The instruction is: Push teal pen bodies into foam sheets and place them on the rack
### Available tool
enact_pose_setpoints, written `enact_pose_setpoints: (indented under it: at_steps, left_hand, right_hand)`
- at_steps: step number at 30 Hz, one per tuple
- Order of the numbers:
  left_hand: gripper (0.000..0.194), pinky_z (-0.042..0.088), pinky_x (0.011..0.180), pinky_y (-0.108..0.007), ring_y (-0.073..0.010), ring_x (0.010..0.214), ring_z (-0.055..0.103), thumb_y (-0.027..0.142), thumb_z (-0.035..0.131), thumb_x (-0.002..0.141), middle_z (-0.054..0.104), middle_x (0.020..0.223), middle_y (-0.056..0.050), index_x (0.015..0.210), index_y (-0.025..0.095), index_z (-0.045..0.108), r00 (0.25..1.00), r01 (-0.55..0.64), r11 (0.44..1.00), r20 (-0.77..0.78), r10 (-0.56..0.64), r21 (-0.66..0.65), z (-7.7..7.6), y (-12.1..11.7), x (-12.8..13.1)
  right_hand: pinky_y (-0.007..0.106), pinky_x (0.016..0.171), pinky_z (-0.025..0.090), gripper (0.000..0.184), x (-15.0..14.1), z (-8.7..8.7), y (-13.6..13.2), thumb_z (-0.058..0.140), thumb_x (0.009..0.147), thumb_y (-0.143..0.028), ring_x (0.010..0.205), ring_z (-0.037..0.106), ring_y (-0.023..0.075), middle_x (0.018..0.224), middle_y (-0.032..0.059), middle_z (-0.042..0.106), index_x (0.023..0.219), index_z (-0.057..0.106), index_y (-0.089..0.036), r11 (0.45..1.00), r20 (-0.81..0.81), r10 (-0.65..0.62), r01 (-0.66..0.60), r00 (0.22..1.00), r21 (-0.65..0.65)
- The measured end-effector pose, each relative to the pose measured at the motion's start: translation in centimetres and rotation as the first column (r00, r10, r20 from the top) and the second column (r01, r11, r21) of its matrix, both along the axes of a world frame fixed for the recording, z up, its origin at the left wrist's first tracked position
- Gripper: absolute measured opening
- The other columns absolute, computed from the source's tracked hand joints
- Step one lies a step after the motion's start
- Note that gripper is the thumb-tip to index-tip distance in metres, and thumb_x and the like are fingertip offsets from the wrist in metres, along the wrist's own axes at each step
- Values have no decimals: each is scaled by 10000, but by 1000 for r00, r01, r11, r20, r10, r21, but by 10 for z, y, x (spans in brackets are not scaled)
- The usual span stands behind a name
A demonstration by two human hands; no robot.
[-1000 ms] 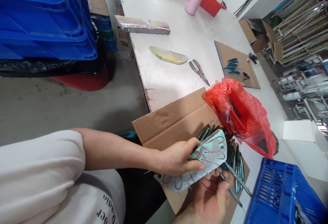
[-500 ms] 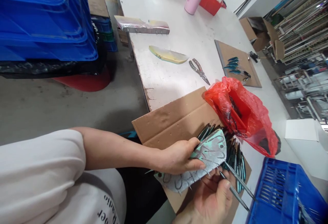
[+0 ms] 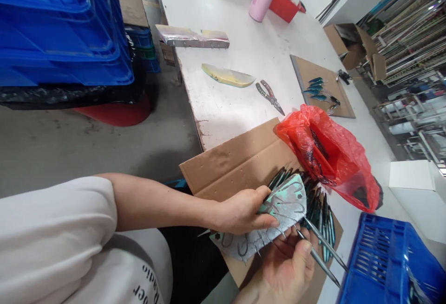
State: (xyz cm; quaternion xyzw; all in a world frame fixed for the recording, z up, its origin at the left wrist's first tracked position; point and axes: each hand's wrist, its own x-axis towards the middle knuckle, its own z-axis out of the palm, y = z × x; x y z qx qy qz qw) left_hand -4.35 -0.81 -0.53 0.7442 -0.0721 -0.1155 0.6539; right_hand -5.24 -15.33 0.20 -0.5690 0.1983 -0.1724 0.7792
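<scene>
My left hand (image 3: 240, 211) reaches in from the left, closed on a flat grey-and-green plate (image 3: 278, 209) with hook-shaped grooves and small spikes along its lower edge. Below the plate my right hand (image 3: 285, 267) is palm up, its fingers curled by the plate's edge. Two slim, pointed metal rods (image 3: 324, 241) run from there to the lower right; the thumb and fingers close about the lower one. How the rods join the plate or each other is hidden. Behind the plate lies a pile of slim dark blue-green pieces (image 3: 325, 229) on a cardboard sheet (image 3: 240, 160).
An open red plastic bag (image 3: 334, 155) touches the cardboard. A blue basket (image 3: 376, 248) stands at lower right. On the white table (image 3: 216, 104) lie pliers (image 3: 270, 96), a yellowish curved piece (image 3: 228, 76), a spiked bar (image 3: 195, 42) and a board (image 3: 334, 102). Blue crates (image 3: 59, 30) are stacked at left.
The plate and both hands keep nearly the same pose, with only a very slight shift. The whole view has moved a little; nothing has been taken up or let go.
</scene>
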Motion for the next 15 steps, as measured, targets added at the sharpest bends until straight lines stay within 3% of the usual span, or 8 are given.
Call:
enact_pose_setpoints:
  at_steps: [10, 15]
  left_hand:
    - [417, 348, 530, -210, -127, 645, 483, 485, 533, 748, 550, 791, -31, 982, 164, 408, 1000, -11, 1000, -25, 12, 28, 2, 0, 0]
    - [388, 332, 524, -206, -109, 614, 447, 473, 524, 759, 518, 743, -6, 956, 156, 417, 999, -42, 999, 9, 42, -20, 0, 0, 0]
  right_hand:
    - [207, 734, 495, 158, 0, -1, 5, 533, 742, -206, 712, 583, 60, 783, -49, 624, 885, 602, -202, 999, 25, 4, -3, 1000, -40]
    - [227, 731, 498, 264, 2, 0, 7, 558, 734, -237, 748, 577, 54, 861, -71, 602, 997, 566, -260, 999, 22, 9, -8, 1000, -46]
